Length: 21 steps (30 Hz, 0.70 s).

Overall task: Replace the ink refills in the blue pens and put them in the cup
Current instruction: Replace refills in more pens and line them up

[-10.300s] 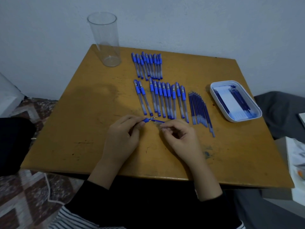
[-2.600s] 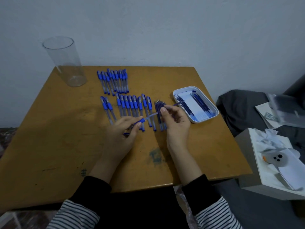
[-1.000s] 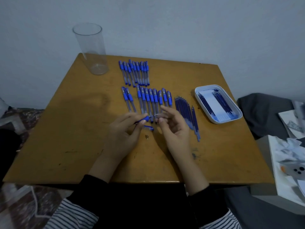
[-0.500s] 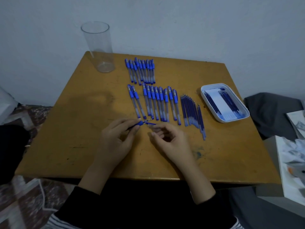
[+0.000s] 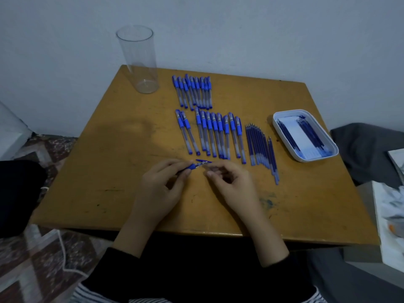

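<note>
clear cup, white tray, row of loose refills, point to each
clear cup (image 5: 140,62): head view, middle of its wall
white tray (image 5: 318,155): head view, its near wall
row of loose refills (image 5: 259,145): head view, middle of the row

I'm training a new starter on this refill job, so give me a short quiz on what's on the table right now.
1. True or false: the clear cup holds no pens yet.
2. Where do the loose refills lie? A) between the near pen row and the white tray B) inside the cup C) on the floor
3. Fill in: the left hand grips a blue ___.
Key: 1 true; 2 A; 3 pen.
</note>
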Available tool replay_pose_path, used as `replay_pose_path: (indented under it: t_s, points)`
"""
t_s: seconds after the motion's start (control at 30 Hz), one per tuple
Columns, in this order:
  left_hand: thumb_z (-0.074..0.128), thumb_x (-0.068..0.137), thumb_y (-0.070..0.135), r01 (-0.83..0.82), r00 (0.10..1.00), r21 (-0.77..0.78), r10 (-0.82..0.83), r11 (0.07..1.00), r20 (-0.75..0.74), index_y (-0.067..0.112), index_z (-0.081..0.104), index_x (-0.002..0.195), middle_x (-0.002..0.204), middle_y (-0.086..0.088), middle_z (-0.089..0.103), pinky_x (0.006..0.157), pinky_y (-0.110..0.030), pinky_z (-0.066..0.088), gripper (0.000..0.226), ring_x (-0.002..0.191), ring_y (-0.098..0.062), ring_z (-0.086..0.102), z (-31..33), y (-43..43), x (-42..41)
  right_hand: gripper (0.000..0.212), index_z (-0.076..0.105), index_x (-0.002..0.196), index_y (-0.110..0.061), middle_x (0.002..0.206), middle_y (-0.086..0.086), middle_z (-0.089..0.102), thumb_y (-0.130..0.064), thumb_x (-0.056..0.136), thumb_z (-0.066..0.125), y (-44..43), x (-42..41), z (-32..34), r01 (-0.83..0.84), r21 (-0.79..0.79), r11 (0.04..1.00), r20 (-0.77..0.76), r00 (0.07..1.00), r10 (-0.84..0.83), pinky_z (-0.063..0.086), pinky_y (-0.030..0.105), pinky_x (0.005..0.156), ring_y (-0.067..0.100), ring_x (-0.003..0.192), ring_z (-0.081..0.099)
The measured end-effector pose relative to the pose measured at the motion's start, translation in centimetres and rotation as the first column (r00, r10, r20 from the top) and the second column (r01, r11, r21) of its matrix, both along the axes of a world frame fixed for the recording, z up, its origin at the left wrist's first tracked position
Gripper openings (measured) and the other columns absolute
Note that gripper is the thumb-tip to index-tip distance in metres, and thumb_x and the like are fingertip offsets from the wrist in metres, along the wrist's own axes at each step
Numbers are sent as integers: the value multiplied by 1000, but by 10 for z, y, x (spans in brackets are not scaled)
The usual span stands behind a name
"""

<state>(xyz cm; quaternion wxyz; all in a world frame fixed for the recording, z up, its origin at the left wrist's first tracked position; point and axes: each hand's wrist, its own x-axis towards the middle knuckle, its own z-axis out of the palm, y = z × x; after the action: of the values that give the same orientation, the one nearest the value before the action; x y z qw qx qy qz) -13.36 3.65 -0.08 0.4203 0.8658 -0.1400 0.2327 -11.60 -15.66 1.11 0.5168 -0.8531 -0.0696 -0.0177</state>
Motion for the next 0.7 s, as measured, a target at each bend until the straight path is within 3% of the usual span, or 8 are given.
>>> replay_pose_path:
  t_s: [0.13,0.3,0.53,0.7]
  points:
    - [71,93,11,4,1000,-1,-4,1000,3,12,76,114,108,6,71,87,-21,53,21,101,-5,65,-4,0,1,21,71,106,-18,97,-2,72,-8,89,70,-1,1,10,40,258,965,-70,997,-23,55,20,81,7,90,67]
    - [68,94,16,14,1000,-23,-14,1000,3,11,76,114,106,5,71,81,-34,57,23,98,-10,67,-6,1,2,17,73,99,-17,90,-5,72,-5,89,69,1,1,13,87,370,925,-66,996,-67,52,16,77,3,85,66]
    - [67,94,18,10,1000,-6,-10,1000,-11,13,76,115,105,5,70,79,-34,57,24,96,-8,66,-5,1,2,15,73,97,-11,90,-3,72,1,88,68,6,1,15,21,373,927,-12,1000,-18,52,16,78,3,85,67]
    - [67,96,22,19,1000,-2,-19,1000,-10,14,75,116,107,7,70,81,-29,56,23,98,-8,66,-6,2,1,16,72,101,-15,94,-7,71,-5,90,68,7,2,14,-88,232,969,-15,996,94,53,19,80,3,89,66]
